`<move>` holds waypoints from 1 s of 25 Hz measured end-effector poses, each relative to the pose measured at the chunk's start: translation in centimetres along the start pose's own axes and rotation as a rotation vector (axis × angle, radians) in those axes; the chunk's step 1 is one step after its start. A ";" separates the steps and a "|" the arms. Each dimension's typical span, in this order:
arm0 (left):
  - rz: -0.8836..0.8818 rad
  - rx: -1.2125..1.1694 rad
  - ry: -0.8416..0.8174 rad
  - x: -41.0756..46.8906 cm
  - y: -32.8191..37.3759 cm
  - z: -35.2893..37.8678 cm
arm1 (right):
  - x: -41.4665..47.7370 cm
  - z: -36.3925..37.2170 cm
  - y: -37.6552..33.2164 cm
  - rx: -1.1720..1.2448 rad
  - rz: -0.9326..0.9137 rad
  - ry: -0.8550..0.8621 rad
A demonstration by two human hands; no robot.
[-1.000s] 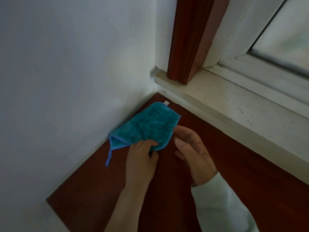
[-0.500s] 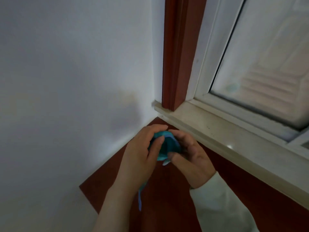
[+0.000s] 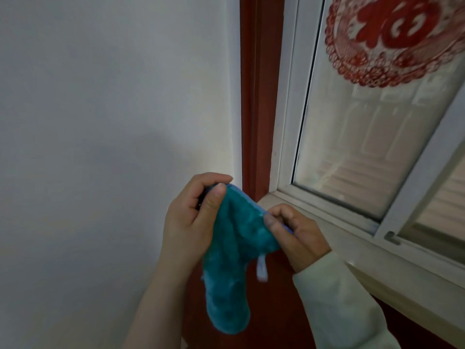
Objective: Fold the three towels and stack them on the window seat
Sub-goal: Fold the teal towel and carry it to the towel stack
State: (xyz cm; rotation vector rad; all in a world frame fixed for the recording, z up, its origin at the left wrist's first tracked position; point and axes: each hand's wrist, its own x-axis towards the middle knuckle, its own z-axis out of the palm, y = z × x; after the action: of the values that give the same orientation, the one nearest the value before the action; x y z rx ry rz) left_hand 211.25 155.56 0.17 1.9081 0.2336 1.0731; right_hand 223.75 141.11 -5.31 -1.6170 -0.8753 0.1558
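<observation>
A small teal towel (image 3: pixel 231 268) with a blue edge hangs in the air between my hands, in front of the corner by the window. My left hand (image 3: pixel 191 222) pinches its upper left corner between thumb and fingers. My right hand (image 3: pixel 294 233) pinches the upper right edge. The rest of the towel droops down crumpled, with a white label dangling from it. The dark red window seat (image 3: pixel 297 306) lies below, mostly hidden by my arms. No other towel is in view.
A white wall (image 3: pixel 100 122) fills the left. A dark red wooden frame (image 3: pixel 259 96) runs up the corner. To the right are the pale stone sill (image 3: pixel 377 278) and the window (image 3: pixel 364 147) with a red paper cutting (image 3: pixel 392 34).
The towel was lying on the window seat a second ago; both hands gathered it and lifted it up. The view has tilted upward toward the window.
</observation>
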 end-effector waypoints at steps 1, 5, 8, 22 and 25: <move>0.008 0.024 -0.008 -0.1 0.9 -0.5 | -0.3 -0.5 -0.9 0.003 0.007 -0.001; -0.045 -0.006 -0.039 -0.1 3.2 -2.4 | -0.7 -2.8 -4.7 0.106 0.042 -0.036; -0.078 0.002 -0.031 0.1 4.0 -2.9 | -0.5 -4.0 -6.9 0.047 0.024 -0.022; -0.078 -0.034 -0.094 -2.2 7.0 2.1 | -1.1 -1.6 -10.1 0.361 -0.031 0.044; -0.150 -0.143 -0.071 -2.5 7.3 2.7 | -1.5 -1.8 -10.3 0.399 -0.070 -0.001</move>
State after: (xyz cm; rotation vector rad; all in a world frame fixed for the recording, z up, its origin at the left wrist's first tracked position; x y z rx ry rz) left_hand 209.99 148.41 3.84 1.7676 0.2489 0.8967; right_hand 219.11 138.63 3.84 -1.2133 -0.8401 0.2649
